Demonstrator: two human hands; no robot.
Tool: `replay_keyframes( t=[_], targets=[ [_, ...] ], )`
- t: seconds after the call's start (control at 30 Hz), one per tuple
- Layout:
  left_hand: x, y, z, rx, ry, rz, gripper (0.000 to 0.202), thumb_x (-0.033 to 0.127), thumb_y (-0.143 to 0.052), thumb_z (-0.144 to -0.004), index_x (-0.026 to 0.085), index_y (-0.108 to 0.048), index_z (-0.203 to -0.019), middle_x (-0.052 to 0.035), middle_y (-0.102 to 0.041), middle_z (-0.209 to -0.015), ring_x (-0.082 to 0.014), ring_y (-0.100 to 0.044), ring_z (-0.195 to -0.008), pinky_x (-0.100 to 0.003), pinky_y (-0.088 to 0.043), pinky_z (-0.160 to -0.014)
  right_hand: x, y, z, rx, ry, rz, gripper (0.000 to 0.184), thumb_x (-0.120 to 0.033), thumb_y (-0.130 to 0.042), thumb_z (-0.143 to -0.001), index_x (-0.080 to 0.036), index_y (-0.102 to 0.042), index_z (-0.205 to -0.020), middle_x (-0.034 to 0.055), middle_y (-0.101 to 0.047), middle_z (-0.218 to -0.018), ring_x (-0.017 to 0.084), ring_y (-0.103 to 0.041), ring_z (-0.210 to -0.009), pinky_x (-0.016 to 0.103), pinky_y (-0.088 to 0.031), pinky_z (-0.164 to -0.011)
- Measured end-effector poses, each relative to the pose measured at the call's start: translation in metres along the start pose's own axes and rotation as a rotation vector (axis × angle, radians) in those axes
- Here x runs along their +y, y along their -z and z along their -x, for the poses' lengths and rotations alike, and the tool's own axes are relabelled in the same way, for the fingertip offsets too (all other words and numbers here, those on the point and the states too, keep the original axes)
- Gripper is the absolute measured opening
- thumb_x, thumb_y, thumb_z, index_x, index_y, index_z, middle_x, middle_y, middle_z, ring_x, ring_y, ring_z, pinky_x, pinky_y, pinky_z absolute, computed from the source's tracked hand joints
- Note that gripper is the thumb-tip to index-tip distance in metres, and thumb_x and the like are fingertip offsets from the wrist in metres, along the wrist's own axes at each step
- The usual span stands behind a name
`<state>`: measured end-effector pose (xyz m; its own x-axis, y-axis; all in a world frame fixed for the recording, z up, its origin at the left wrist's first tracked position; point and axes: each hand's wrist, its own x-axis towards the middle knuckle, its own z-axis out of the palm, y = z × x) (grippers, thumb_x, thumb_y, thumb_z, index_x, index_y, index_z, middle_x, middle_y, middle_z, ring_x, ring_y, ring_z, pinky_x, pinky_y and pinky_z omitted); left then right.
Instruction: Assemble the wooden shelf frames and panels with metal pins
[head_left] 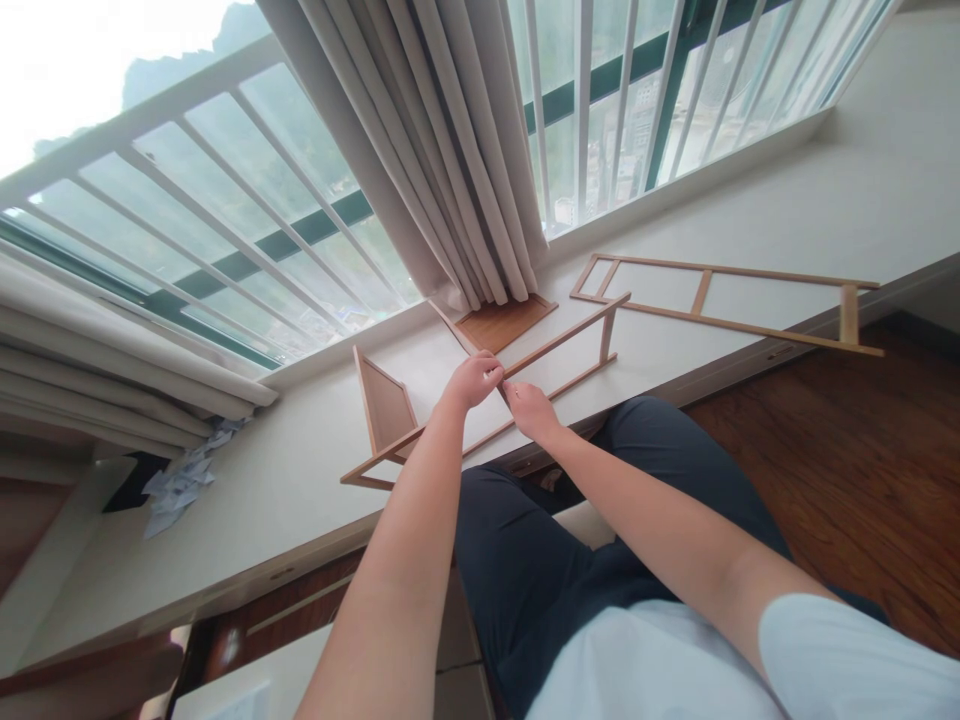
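Observation:
A light wooden frame (570, 335) with thin rails lies on the white window ledge (285, 480) in front of me. My left hand (474, 380) is closed in a fist round its upper rail near the middle. My right hand (529, 408) sits just beside it, fingers curled and pinched at the same spot on the frame; what the fingertips hold is too small to make out. A wooden panel (384, 405) stands upright at the frame's left end.
A second ladder-like wooden frame (720, 300) lies flat further right on the ledge. A brown board (499, 322) rests at the foot of the grey curtain (450, 160). Crumpled paper (180, 480) lies at the far left. Dark wood floor (862, 450) is to the right.

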<state>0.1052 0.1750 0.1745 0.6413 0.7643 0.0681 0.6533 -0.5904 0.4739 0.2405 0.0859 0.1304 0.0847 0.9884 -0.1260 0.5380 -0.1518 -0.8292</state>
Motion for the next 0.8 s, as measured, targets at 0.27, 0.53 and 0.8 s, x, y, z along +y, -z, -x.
replay_keyframes(
  t=[0.27, 0.53, 0.8],
  targets=[
    [-0.006, -0.003, -0.002, -0.001, -0.024, -0.013, 0.028, 0.024, -0.048, -0.089, 0.019, -0.067, -0.069, -0.0054, -0.064, -0.088, -0.0188, -0.06, -0.084, -0.031, -0.049, -0.083, 0.01, -0.019, -0.01, -0.051, -0.071, -0.716, 0.049, -0.053, -0.051, -0.099, -0.024, -0.042, -0.059, -0.0042, -0.037, -0.043, 0.013, -0.04, -0.046, 0.027, -0.03, -0.048],
    [-0.003, -0.002, -0.001, 0.013, -0.022, -0.001, 0.029, 0.023, -0.048, -0.09, 0.019, -0.068, -0.07, -0.0057, -0.066, -0.091, -0.0188, -0.062, -0.086, -0.031, -0.05, -0.084, 0.001, -0.015, -0.002, -0.19, -0.254, -1.091, 0.048, -0.055, -0.059, -0.094, -0.026, -0.032, -0.066, -0.0098, -0.03, -0.043, 0.009, -0.033, -0.035, 0.023, -0.023, -0.037],
    [0.0, -0.001, 0.0, 0.006, -0.006, 0.01, 0.029, 0.022, -0.048, -0.09, 0.018, -0.07, -0.071, -0.006, -0.066, -0.092, -0.0187, -0.062, -0.087, -0.031, -0.05, -0.086, -0.01, -0.005, 0.002, -0.301, -0.424, -1.293, 0.042, -0.039, -0.045, -0.103, -0.025, -0.028, -0.068, -0.0102, -0.027, -0.042, 0.009, -0.03, -0.035, 0.021, -0.022, -0.039]
  ],
)
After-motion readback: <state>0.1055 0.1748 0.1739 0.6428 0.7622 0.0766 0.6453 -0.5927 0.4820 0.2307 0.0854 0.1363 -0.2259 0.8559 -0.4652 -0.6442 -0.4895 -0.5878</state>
